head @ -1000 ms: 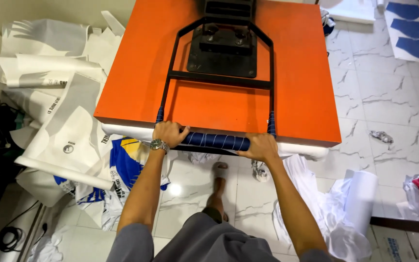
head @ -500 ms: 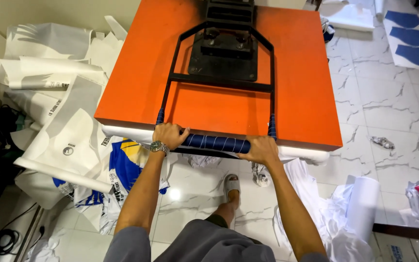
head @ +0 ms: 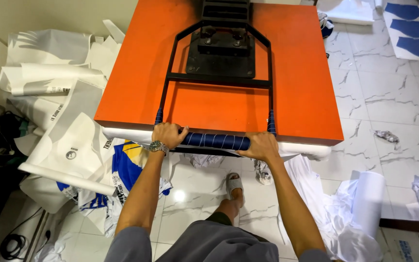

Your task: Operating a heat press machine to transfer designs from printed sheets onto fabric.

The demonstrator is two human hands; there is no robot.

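A large heat press with an orange top plate (head: pixel 306 92) fills the upper middle of the view. A black frame (head: pixel 219 77) runs over the plate down to a blue-wrapped handle bar (head: pixel 217 141) at the near edge. My left hand (head: pixel 167 135), with a wristwatch, grips the bar's left end. My right hand (head: pixel 264 146) grips its right end. The plate lies flat over a white lower bed (head: pixel 311 149).
Sheets of white transfer paper (head: pixel 49 77) and a blue, yellow and white printed fabric (head: pixel 122 165) pile up at the left. A white paper roll (head: pixel 367 199) and white cloth lie at the lower right. Blue cut pieces (head: pixel 413 29) lie on the marble floor.
Both hands stay on the handle bar. My foot has stepped forward under the press, and the view has shifted slightly.
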